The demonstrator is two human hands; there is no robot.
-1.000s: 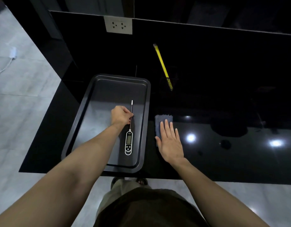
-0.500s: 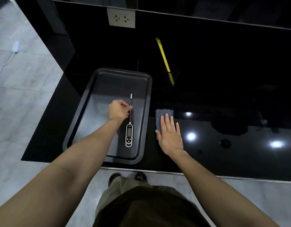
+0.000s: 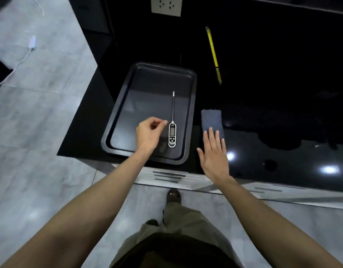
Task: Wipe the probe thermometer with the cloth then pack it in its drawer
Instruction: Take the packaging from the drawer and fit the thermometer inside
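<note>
Head view looks down over a glossy black table (image 3: 282,151) with a dark baking tray (image 3: 147,84) near its left end. The probe thermometer (image 3: 172,134) lies flat in the tray's right half, its white body with display and buttons toward the person and its thin metal probe pointing away toward the wall. The left hand (image 3: 149,132) is over the tray just left of the thermometer's body, its grip loosely curled with thumb and forefinger pinched near each other; the fingertips end beside the top of the body and hold nothing, though whether they brush it cannot be told. The right hand (image 3: 213,153) is spread flat and open, palm down, on the table right of the tray, and its fingertips lie on the near edge of the folded blue-grey cloth (image 3: 211,120), which sits just beside the tray's right rim. A yellow pencil-like stick (image 3: 213,55) lies farther back on the table, well apart from the tray and cloth. A white wall socket (image 3: 165,5) is set in the dark wall above the tray. Ceiling lights glare off the table to the right. Below the table edge are grey floor tiles (image 3: 41,132), with a white cable and adapter (image 3: 32,43) lying on the floor at the far left.
</note>
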